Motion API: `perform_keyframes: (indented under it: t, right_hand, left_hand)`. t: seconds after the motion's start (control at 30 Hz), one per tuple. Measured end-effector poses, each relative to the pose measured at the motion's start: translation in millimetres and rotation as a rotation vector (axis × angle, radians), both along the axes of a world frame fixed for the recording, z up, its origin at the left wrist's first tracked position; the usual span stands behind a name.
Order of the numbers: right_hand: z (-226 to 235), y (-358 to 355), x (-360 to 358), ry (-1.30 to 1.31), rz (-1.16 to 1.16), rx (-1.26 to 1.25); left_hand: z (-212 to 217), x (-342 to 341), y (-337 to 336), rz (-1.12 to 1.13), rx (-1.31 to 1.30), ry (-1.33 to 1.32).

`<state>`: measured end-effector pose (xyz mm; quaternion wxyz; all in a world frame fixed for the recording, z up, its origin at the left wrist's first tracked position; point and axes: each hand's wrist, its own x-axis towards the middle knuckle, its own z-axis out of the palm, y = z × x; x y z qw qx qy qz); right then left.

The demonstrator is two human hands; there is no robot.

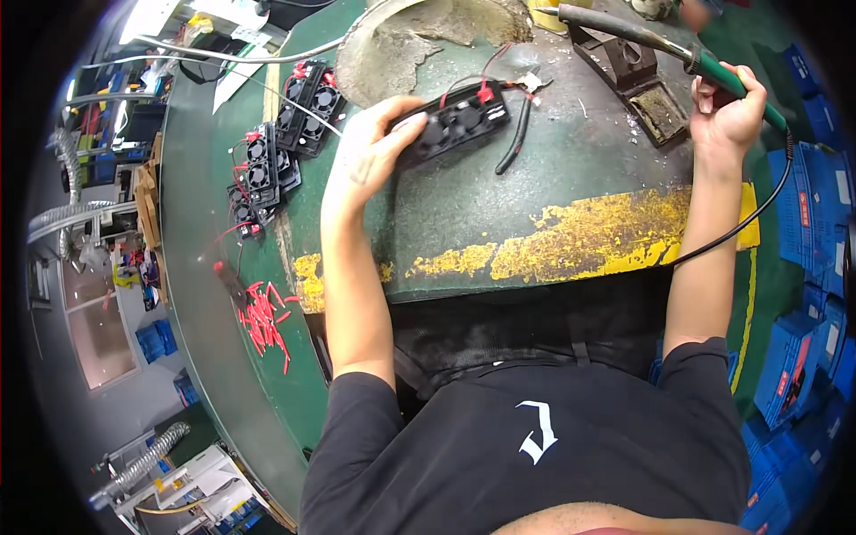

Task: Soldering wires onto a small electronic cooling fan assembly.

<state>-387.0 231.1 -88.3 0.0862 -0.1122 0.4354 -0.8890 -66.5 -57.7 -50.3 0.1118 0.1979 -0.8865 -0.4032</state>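
My left hand [374, 147] is closed on one end of a black dual-fan unit [459, 125], tilted above the green bench. Red wires and a black cable [515, 143] with a white connector come off the unit's far end. In my right hand [729, 111] is a soldering iron [718, 71], gripped by its green handle, its metal barrel pointing up and left. Below the barrel stands a dark soldering iron stand [624, 58] with a sponge tray [658, 114]. The fingers of my left hand partly hide the near end of the fan unit.
More fan units [308, 102] with red wires are piled at the left. Short red tubes [263, 321] lie scattered nearer on that side. A crusty grey mat [392, 53] covers the bench's far part. Blue crates [807, 205] stack at the right. The iron's cord [758, 209] crosses my right forearm.
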Motion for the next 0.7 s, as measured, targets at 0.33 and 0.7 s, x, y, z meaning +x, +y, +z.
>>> perform_keyframes:
  t: [0.33,0.7]
  right_hand:
    - [4.4,-1.4,5.2,-0.010,-0.023,0.029]
    - [4.4,-1.2,4.7,-0.006,-0.043,0.052]
  left_hand:
    - [114.9,78.4,12.0,-0.071,0.202,-0.229]
    - [90.7,26.1,5.7,0.004,0.358,-0.199]
